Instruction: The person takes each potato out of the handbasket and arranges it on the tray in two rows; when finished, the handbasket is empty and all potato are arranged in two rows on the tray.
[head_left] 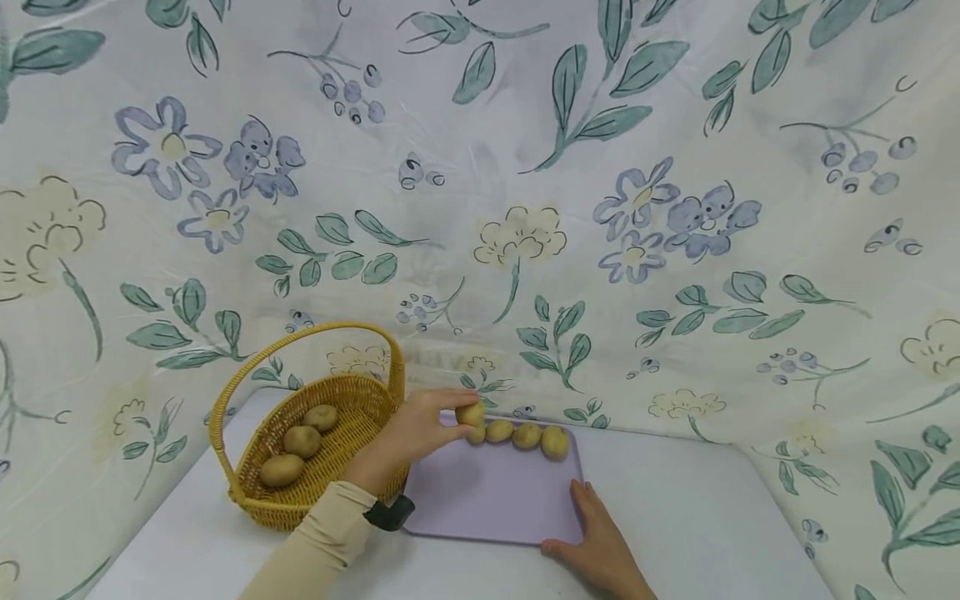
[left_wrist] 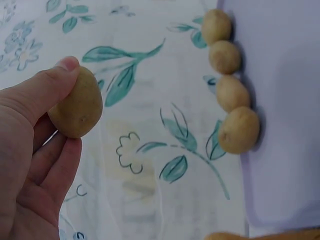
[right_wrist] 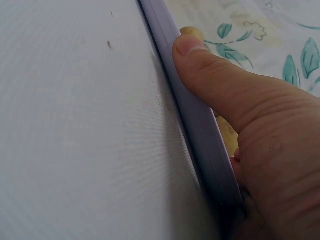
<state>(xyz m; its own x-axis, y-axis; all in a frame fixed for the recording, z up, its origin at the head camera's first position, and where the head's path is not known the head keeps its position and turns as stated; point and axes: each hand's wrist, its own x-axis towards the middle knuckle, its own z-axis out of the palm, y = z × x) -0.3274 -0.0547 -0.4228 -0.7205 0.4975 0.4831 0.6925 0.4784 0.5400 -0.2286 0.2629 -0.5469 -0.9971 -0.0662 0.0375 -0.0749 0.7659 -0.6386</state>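
Observation:
My left hand (head_left: 423, 423) pinches a yellow-brown potato (left_wrist: 79, 102) between thumb and fingers, above the far left edge of a flat lilac tray (head_left: 495, 496). Along the tray's far edge several potatoes (head_left: 527, 435) lie in a row, the leftmost partly hidden behind the held one in the head view. At the near right corner, my right hand (head_left: 600, 537) grips the tray, its thumb over the front rim in the right wrist view and its fingers along the right side. Left of the tray, three potatoes (head_left: 302, 442) sit in a yellow wicker basket (head_left: 262, 510).
The basket's tall arched handle (head_left: 330, 326) rises behind and beside my left forearm. A white table (head_left: 675, 508) carries the tray and basket. Floral-printed cloth (head_left: 450, 167) stands behind the table and on both sides. A black band (head_left: 390, 512) sits at my left wrist.

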